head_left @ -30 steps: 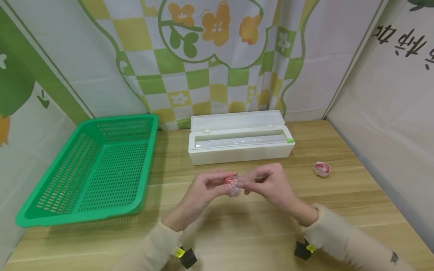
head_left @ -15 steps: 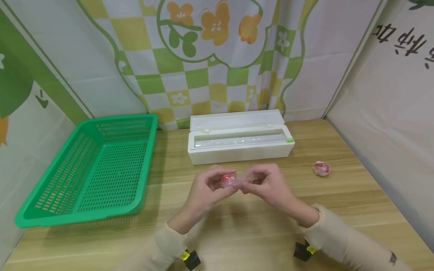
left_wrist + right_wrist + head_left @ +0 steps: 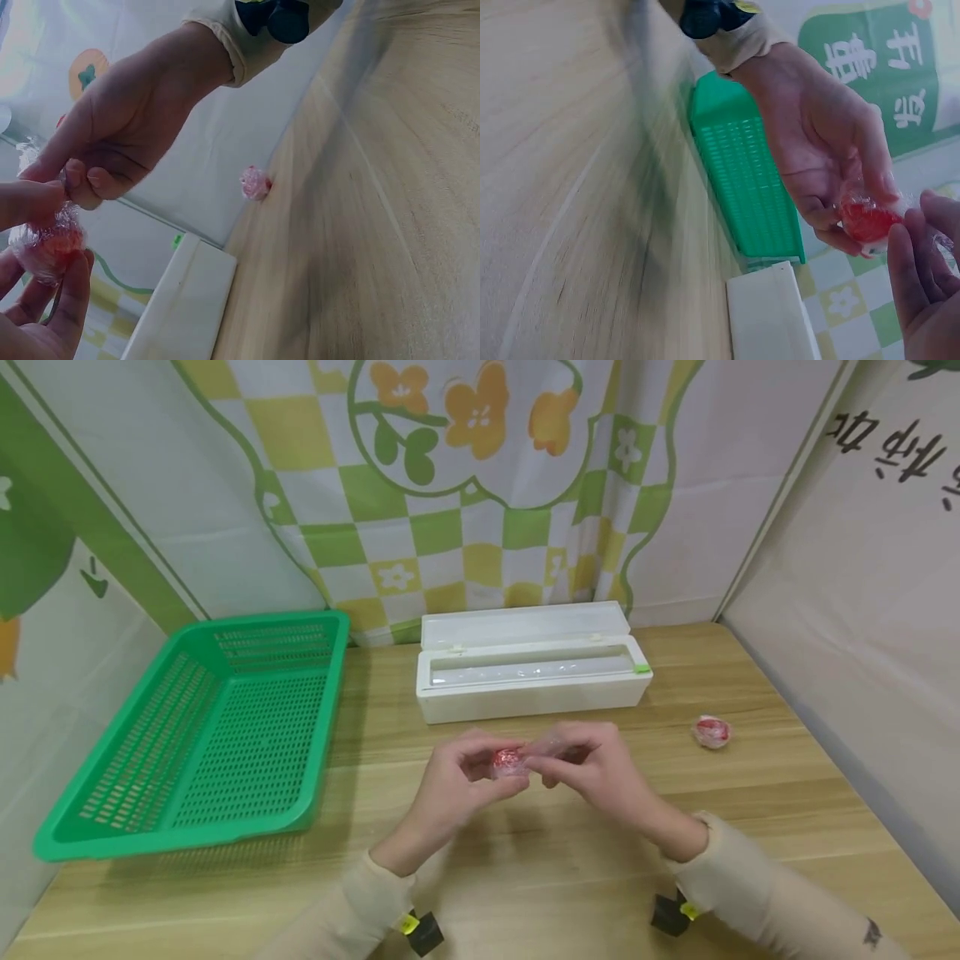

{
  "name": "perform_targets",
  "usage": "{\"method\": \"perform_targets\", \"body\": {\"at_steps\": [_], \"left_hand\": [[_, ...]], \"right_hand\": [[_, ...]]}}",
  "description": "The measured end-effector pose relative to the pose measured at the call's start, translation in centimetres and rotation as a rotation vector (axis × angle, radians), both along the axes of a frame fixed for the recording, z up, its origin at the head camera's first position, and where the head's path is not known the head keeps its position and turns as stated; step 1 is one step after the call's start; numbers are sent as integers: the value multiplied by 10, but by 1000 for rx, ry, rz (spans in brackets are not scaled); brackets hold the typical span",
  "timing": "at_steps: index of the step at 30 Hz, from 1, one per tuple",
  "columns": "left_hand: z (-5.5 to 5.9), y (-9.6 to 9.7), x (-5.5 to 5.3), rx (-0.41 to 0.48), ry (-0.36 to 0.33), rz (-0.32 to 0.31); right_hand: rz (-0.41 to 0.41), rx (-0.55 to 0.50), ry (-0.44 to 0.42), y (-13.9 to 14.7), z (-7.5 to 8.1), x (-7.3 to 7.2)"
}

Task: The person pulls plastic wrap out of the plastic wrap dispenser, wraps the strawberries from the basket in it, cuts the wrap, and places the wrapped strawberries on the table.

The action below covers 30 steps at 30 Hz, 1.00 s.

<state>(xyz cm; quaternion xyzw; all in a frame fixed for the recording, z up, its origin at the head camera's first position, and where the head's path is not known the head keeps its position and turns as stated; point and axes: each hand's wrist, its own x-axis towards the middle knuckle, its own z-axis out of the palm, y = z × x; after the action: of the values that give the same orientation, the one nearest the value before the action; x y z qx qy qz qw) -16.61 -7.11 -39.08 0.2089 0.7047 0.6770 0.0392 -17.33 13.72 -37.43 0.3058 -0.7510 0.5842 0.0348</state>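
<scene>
Between the two hands is a small red item (image 3: 508,762) wrapped in clear plastic film, above the table in front of the white box. My left hand (image 3: 450,789) holds it between thumb and fingers. The right hand (image 3: 600,772) pinches the loose end of the film at the item's right side. In the right wrist view the red body (image 3: 871,222) shows through crinkled film, cradled by the left fingers. The left wrist view has the film (image 3: 64,217) bunched under the right fingertips. A similar film-wrapped red bundle (image 3: 711,732) lies on the table at the right.
A white cling film box (image 3: 534,700) stands at the back with its lid raised and a film roll (image 3: 525,673) inside. To the left sits a green plastic basket (image 3: 187,841). A patterned curtain (image 3: 480,527) hangs behind the wooden table (image 3: 555,893).
The left hand has shifted slightly right and turned the wrapped item in its fingers. The right hand stays beside it, working the film end. Box, basket and other bundle have not moved.
</scene>
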Motion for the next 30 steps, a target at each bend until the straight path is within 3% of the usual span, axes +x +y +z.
{"method": "perform_targets", "body": {"at_steps": [4, 8, 16, 22, 30], "left_hand": [[2, 0, 1, -16, -3, -50], [2, -1, 1, -32, -38, -95], [0, 1, 2, 25, -109, -78], [0, 2, 3, 80, -115, -62], [-3, 8, 2, 173, -111, -90]], "right_hand": [[60, -30, -201, 7, 1, -6], [77, -7, -300, 11, 2, -9], [33, -35, -308, 13, 5, -6], [24, -67, -313, 13, 5, -7], [39, -179, -339, 8, 0, -7]]}}
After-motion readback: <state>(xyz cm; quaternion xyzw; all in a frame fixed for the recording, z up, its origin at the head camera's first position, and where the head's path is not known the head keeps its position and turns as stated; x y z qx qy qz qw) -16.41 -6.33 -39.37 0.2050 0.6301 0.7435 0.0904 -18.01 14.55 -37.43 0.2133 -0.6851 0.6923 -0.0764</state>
